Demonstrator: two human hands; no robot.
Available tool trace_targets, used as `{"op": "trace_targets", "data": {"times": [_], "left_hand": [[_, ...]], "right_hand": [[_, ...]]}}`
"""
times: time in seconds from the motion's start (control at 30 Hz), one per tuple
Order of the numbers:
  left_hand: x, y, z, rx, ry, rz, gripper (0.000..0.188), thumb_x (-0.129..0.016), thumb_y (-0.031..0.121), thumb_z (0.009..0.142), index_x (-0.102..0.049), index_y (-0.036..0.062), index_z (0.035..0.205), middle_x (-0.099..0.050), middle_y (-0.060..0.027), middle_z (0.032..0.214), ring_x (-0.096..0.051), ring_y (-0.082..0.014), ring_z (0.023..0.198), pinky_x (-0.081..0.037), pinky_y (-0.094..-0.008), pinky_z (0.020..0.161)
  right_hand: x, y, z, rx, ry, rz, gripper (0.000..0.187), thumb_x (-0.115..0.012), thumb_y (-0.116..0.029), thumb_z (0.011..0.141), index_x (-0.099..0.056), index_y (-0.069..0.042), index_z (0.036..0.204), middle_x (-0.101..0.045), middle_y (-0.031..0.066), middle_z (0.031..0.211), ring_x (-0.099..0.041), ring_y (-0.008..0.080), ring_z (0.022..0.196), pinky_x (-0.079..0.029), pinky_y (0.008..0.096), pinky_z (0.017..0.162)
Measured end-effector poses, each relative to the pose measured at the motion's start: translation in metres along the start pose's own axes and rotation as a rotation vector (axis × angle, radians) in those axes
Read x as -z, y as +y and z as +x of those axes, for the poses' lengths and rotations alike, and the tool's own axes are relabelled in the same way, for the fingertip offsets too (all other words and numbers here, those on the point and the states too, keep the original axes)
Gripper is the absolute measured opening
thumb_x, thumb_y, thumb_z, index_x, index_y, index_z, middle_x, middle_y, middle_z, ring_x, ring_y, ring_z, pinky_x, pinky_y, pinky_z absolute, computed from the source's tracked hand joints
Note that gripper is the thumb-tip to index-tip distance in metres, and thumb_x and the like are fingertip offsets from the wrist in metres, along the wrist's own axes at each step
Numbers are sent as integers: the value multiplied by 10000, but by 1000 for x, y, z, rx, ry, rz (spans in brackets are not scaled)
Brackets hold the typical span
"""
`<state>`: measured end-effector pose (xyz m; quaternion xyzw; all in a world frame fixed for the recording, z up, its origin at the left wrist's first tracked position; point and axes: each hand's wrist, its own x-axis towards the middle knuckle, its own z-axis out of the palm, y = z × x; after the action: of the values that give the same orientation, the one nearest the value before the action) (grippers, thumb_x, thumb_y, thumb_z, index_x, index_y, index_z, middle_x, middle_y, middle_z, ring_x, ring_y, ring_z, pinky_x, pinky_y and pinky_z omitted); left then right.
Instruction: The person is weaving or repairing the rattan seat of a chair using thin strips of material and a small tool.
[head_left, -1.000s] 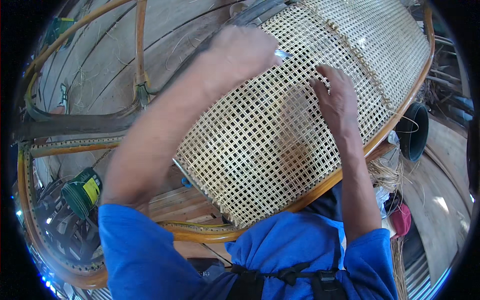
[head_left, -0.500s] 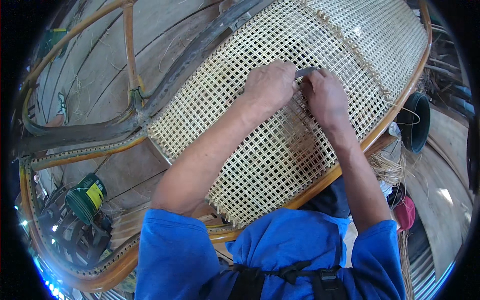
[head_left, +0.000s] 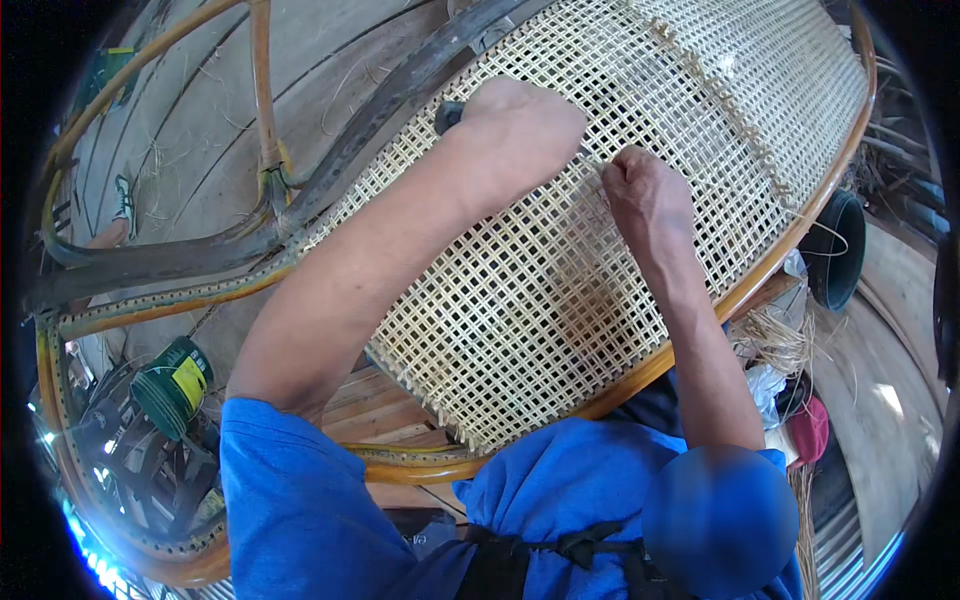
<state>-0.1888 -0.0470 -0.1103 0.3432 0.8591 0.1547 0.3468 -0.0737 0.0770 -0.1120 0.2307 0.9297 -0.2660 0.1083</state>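
A woven cane panel (head_left: 480,300) in an open lattice lies across the wooden frame in front of me. My left hand (head_left: 525,115) is closed over its upper left part, fist turned down. From the outer side of that fist juts the dark end of a tool (head_left: 449,117); the hand covers most of it. My right hand (head_left: 650,190), a little to the right, is closed with its fingers curled at the weave. What its fingers grip, if anything, is hidden. A narrow gap separates the two hands.
The curved wooden frame (head_left: 720,305) borders the panel, with drilled holes along its left rail (head_left: 170,312). A green bucket (head_left: 172,390) stands at left, a dark bucket (head_left: 834,248) at right. Loose cane strands (head_left: 775,340) and a red cloth item (head_left: 808,432) lie at right.
My left hand has moved up and left, away from my right hand, and the dark blade seen between them is now mostly hidden. My right hand stays near its place, more closed.
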Motion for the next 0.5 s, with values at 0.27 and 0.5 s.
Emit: {"op": "trace_targets", "data": {"times": [0.27, 0.5], "left_hand": [[37, 44, 3, -325, -111, 600, 164, -573, 97, 741, -715, 61, 815, -690, -122, 807, -680, -241, 771, -531, -373, 682], [43, 56, 14, -279, -330, 653, 295, -677, 215, 781, -696, 186, 1074, -680, -12, 1065, -627, -192, 991, -443, -425, 827]], "right_hand": [[1, -5, 8, -138, -64, 41, 206, -534, -168, 770, -579, -1, 658, -570, 227, 611, -600, 369, 581, -489, 432, 593], [-7, 0, 10, -37, -31, -134, 229, -535, -201, 806, -621, -4, 726, -598, 218, 647, -610, 380, 610, -503, 443, 610]]}}
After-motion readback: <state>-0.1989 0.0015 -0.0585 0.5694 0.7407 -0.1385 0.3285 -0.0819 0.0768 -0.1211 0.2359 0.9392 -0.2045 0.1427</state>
